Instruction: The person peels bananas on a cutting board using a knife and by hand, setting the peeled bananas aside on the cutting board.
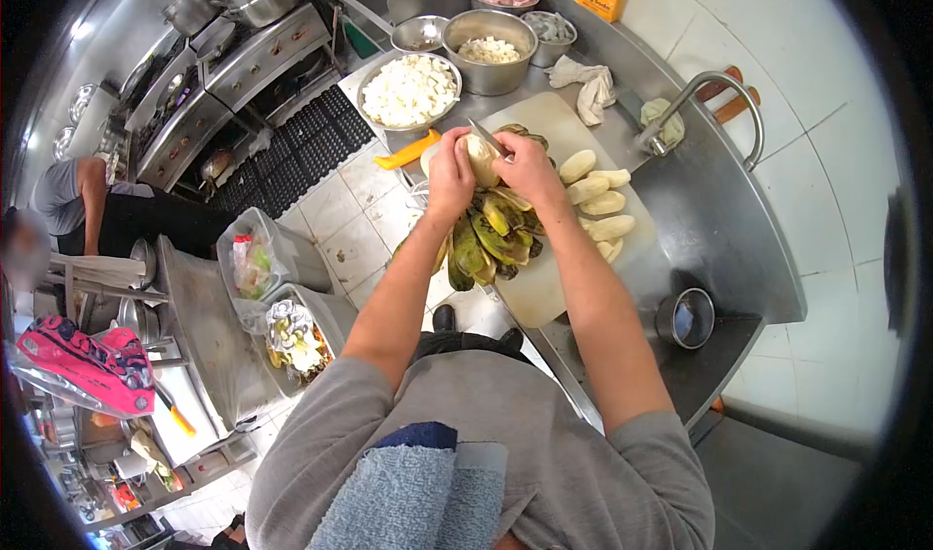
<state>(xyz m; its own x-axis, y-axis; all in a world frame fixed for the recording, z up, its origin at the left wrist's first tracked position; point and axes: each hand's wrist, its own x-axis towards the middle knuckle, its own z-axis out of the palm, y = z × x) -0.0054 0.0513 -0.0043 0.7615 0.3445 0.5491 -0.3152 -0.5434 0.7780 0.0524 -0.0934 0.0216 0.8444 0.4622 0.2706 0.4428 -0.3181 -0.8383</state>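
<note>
My left hand [450,174] is closed round a pale peeled vegetable [481,161], whose exact kind I cannot make out. My right hand [530,173] grips a knife [485,136], its blade lying across the top of the pale piece. Below both hands, a heap of green and blackened peels [491,239] covers part of the white cutting board [544,292] and hangs over its near-left edge. Several peeled, elongated pale pieces [593,195] lie on the board to the right. A yellow-orange object [408,151] sticks out left of my left hand.
Metal bowls of white chunks [408,91] and pale pieces [489,51] stand beyond the board. A crumpled cloth [585,88] lies near the faucet [714,113]. A small metal pot [685,318] sits right. Bins [275,258] stand left, and another person [97,195] is farther left.
</note>
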